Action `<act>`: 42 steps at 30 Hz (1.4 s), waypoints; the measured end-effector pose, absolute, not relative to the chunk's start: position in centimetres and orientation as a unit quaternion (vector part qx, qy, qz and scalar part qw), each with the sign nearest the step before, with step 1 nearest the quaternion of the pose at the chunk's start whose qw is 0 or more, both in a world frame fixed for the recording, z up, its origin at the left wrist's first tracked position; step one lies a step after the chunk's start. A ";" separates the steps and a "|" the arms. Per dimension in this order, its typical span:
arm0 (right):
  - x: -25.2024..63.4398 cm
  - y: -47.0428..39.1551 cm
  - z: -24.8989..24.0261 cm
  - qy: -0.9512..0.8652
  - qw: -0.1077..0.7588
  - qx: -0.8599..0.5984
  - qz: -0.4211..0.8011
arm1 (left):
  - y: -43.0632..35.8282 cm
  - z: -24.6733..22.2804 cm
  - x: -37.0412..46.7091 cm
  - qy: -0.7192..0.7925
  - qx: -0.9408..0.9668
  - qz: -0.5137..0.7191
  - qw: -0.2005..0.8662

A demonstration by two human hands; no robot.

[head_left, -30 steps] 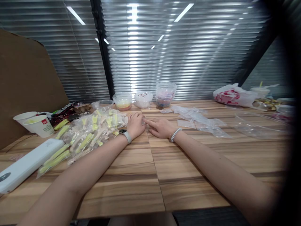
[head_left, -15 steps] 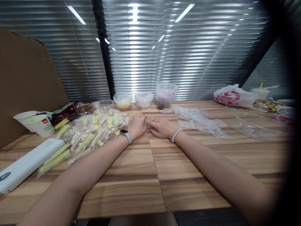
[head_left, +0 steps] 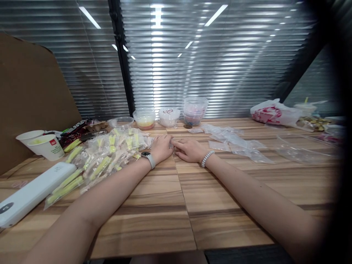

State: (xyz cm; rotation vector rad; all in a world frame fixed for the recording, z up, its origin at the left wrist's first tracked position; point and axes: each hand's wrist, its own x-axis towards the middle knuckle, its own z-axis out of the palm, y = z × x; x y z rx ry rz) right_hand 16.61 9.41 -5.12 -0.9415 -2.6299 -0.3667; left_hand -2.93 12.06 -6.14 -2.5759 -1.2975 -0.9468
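Note:
Fingertip to fingertip, my left hand (head_left: 162, 147) and my right hand (head_left: 189, 149) meet on the wooden table (head_left: 154, 227). Both have their fingers drawn together, and whatever lies between them is too small and hidden to make out. A watch is on my left wrist and a coiled band on my right. Beside my left hand lies a heap of clear packets (head_left: 110, 150) with yellow and pale pieces inside. Flat clear plastic bags (head_left: 231, 137) lie beyond my right hand, to its right.
A white sealer-like device (head_left: 35, 192) and paper cups (head_left: 48, 146) stand at the left, near a cardboard panel (head_left: 30, 88). Clear tubs (head_left: 144, 119) and stacked bowls (head_left: 195, 110) line the back. A red-and-white plastic bag (head_left: 275, 113) sits at the back right.

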 end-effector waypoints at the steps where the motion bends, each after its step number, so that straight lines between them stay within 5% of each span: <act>1: 16.6 9.5 -5.2 -0.921 0.165 -0.327 -0.129 | 12.1 -6.1 -2.9 -0.429 -0.847 -0.310 0.050; 42: 16.6 10.9 -6.8 -0.920 0.229 -0.316 -0.034 | 11.3 -5.4 -1.9 -0.459 -0.853 -0.246 0.025</act>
